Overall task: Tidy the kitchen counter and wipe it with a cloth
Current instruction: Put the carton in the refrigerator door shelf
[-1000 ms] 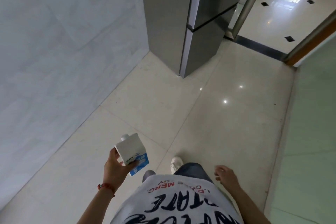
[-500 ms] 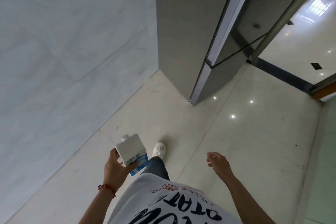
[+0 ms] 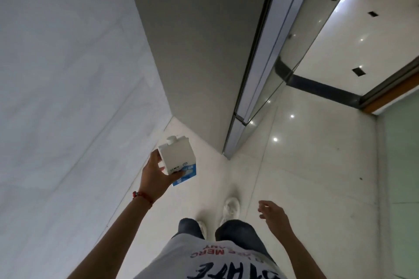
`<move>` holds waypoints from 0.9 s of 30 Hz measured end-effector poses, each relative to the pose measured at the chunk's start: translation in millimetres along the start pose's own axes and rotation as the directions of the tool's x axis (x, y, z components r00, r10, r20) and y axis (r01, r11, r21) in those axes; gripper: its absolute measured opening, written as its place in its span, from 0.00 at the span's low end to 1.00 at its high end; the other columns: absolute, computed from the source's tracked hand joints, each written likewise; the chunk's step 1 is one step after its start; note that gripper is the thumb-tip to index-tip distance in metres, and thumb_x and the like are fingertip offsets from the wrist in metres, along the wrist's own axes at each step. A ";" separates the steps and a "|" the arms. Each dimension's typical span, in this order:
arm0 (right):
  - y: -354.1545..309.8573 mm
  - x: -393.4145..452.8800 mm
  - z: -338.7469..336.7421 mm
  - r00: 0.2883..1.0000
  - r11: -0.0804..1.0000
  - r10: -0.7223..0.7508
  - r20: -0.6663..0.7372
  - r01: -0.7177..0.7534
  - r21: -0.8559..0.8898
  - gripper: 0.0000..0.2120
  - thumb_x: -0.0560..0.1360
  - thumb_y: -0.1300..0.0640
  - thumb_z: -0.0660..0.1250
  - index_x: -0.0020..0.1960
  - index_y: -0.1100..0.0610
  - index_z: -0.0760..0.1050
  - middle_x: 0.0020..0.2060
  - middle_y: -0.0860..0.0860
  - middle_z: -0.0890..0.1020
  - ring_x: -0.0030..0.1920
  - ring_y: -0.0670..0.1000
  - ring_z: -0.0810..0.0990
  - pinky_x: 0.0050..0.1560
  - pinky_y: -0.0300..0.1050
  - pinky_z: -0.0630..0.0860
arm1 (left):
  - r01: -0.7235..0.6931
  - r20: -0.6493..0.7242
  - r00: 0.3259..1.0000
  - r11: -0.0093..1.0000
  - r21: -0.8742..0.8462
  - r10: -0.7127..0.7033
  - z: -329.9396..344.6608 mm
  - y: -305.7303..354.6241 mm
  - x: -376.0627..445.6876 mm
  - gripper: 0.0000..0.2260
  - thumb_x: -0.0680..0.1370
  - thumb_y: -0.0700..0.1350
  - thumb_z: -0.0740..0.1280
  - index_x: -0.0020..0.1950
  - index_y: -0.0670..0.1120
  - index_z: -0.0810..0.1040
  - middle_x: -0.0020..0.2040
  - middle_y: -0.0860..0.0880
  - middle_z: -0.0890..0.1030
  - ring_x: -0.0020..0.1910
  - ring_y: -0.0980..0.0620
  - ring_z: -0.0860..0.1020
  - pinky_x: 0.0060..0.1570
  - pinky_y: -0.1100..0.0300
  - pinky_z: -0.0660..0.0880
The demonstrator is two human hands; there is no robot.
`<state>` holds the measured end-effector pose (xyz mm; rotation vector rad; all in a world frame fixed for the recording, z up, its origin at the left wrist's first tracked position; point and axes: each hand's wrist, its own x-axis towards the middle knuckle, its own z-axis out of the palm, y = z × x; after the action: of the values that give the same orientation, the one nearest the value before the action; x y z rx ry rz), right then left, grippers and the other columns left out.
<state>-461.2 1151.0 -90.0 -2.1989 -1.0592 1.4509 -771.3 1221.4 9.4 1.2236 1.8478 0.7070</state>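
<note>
1. Up front, one carton [image 3: 178,158] is in view: a white box with a sloped top, a round white cap on the slope and a blue printed band at its lower end.
2. Its long axis is tilted, cap end pointing up and away from the person, blue end toward the palm.
3. The left hand [image 3: 156,175] grips the carton from below, thumb on the near face and fingers curled round the far side; it is held in the air above the pale floor [image 3: 306,165], just in front of the tall grey fridge [image 3: 199,41].
4. The right hand [image 3: 273,213] holds nothing, fingers loosely curled.
5. Two white shoes show below; one red bracelet [image 3: 142,196] circles the left wrist.
</note>
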 end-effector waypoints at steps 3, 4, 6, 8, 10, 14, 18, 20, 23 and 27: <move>-47.5 28.9 -20.2 0.997 0.997 -0.070 -0.029 0.071 0.018 0.11 0.77 0.56 0.61 0.54 0.59 0.77 0.40 0.52 0.81 0.44 0.56 0.82 0.43 0.41 0.73 | -0.009 -0.008 1.000 1.000 -0.007 0.009 13.2 22.2 28.5 0.30 0.67 0.43 0.74 0.65 0.42 0.65 0.63 0.40 0.75 0.61 0.40 0.74 0.56 0.44 0.74; -66.2 38.4 -27.5 0.992 0.993 -0.118 -0.048 0.118 0.008 0.15 0.76 0.52 0.61 0.56 0.59 0.76 0.41 0.53 0.82 0.44 0.55 0.82 0.45 0.42 0.74 | -0.005 -0.012 1.000 1.000 -0.004 0.005 18.5 26.5 35.0 0.30 0.67 0.42 0.74 0.65 0.42 0.65 0.63 0.40 0.75 0.61 0.40 0.74 0.56 0.44 0.74; -106.8 54.6 -43.2 0.962 0.965 -0.262 -0.082 0.259 -0.049 0.21 0.75 0.46 0.59 0.59 0.60 0.74 0.45 0.53 0.81 0.45 0.52 0.81 0.46 0.41 0.74 | 0.017 -0.026 1.000 1.000 -0.012 -0.018 28.7 35.0 42.0 0.30 0.67 0.41 0.74 0.65 0.42 0.65 0.62 0.40 0.75 0.60 0.39 0.74 0.55 0.44 0.75; -151.4 67.9 -57.5 0.920 0.926 -0.376 -0.105 0.372 -0.058 0.22 0.76 0.47 0.59 0.64 0.59 0.70 0.50 0.54 0.80 0.46 0.48 0.78 0.47 0.37 0.72 | 0.035 -0.048 0.998 0.999 -0.028 -0.036 37.5 43.1 45.3 0.30 0.67 0.40 0.74 0.65 0.42 0.65 0.62 0.40 0.75 0.60 0.39 0.74 0.53 0.45 0.76; -195.9 78.1 -68.8 0.874 0.887 -0.453 -0.177 0.461 0.006 0.23 0.76 0.52 0.62 0.69 0.59 0.64 0.60 0.56 0.76 0.57 0.51 0.76 0.55 0.41 0.71 | 0.069 -0.068 0.995 0.996 -0.058 -0.073 45.3 50.5 47.9 0.31 0.67 0.39 0.74 0.65 0.42 0.64 0.62 0.40 0.75 0.61 0.38 0.74 0.52 0.44 0.76; -266.0 91.0 -79.3 0.692 0.762 -0.575 -0.438 0.647 0.023 0.36 0.71 0.54 0.70 0.73 0.58 0.55 0.70 0.58 0.66 0.69 0.54 0.67 0.66 0.49 0.69 | 0.110 -0.096 0.988 0.989 -0.095 -0.119 56.4 65.4 56.7 0.33 0.65 0.37 0.75 0.66 0.42 0.64 0.63 0.39 0.75 0.62 0.38 0.73 0.53 0.43 0.77; -304.4 104.0 -74.5 0.489 0.650 -0.605 -0.628 0.759 -0.035 0.41 0.66 0.50 0.73 0.71 0.64 0.57 0.69 0.62 0.66 0.69 0.52 0.65 0.68 0.41 0.62 | 0.113 -0.088 0.989 0.989 -0.094 -0.121 61.6 80.8 67.3 0.33 0.64 0.36 0.75 0.66 0.41 0.64 0.62 0.38 0.75 0.61 0.38 0.74 0.52 0.42 0.77; -315.7 111.0 -69.6 0.421 0.617 -0.586 -0.693 0.786 -0.044 0.40 0.66 0.50 0.73 0.70 0.64 0.59 0.67 0.63 0.68 0.67 0.49 0.66 0.68 0.36 0.62 | 0.087 -0.060 0.994 0.992 -0.087 -0.093 60.6 86.7 75.9 0.34 0.64 0.37 0.75 0.66 0.41 0.64 0.62 0.38 0.75 0.61 0.38 0.74 0.51 0.44 0.77; -327.7 117.1 -65.8 0.328 0.591 -0.541 -0.774 0.803 -0.073 0.39 0.65 0.55 0.75 0.68 0.59 0.58 0.65 0.65 0.69 0.66 0.44 0.64 0.68 0.30 0.62 | 0.051 -0.004 0.999 0.996 -0.076 -0.052 53.4 95.3 90.3 0.33 0.65 0.37 0.75 0.66 0.41 0.64 0.62 0.39 0.75 0.61 0.39 0.74 0.51 0.45 0.77; -349.4 121.2 -72.3 0.263 0.574 -0.497 -0.827 0.814 -0.086 0.43 0.62 0.55 0.78 0.69 0.57 0.57 0.66 0.65 0.68 0.67 0.55 0.67 0.67 0.49 0.70 | 0.016 0.032 0.999 0.997 -0.074 -0.013 42.1 108.6 109.3 0.34 0.65 0.37 0.75 0.67 0.42 0.63 0.63 0.39 0.75 0.61 0.38 0.73 0.53 0.44 0.76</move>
<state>-515.0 1486.7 72.6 -1.4379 -1.0349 0.1402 -707.1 1364.6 39.1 1.1659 1.7870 0.7384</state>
